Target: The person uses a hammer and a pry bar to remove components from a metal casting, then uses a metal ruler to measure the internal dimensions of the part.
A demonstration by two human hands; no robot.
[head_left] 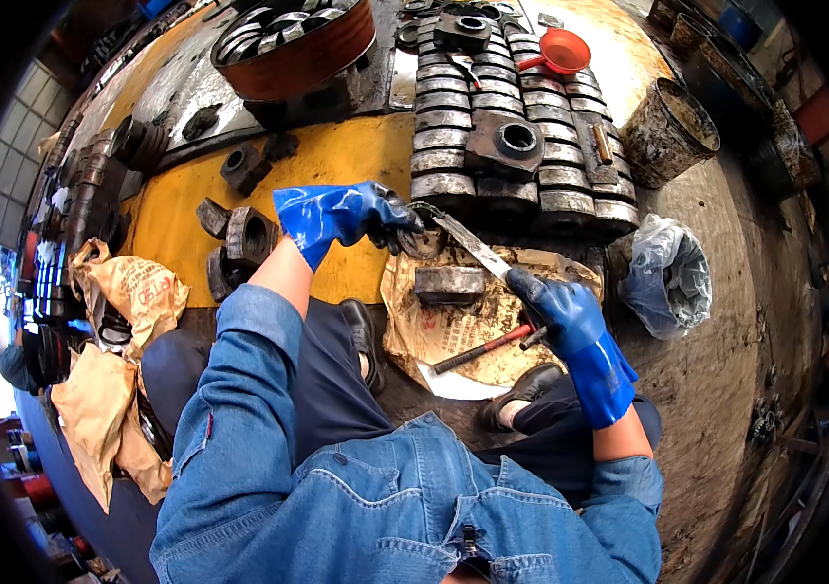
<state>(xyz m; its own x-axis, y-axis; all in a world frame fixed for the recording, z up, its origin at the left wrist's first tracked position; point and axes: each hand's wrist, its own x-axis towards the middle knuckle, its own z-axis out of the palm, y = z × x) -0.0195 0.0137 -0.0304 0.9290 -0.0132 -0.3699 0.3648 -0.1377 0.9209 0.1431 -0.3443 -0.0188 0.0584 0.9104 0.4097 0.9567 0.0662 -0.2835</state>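
My left hand (361,216), in a blue rubber glove, is closed around a greasy round metal part (422,241), partly hidden by the fingers. In my right hand (565,307), gloved alike, is a long flat blade like a knife (473,243), its dark-smeared tip touching or close to that part. Below them a thick metal ring (449,283) stands on a stained brown paper sack (409,326). A tool with a red and black handle (482,348) lies on the sack by my right hand.
Rows of stacked metal rings (443,127) stand ahead, with a bored block (507,146) and a red pan (562,51) on top. A plastic-lined bin (667,277) and a dirty bucket (669,131) are right. Loose rings (249,237) and a large drum (297,54) lie left.
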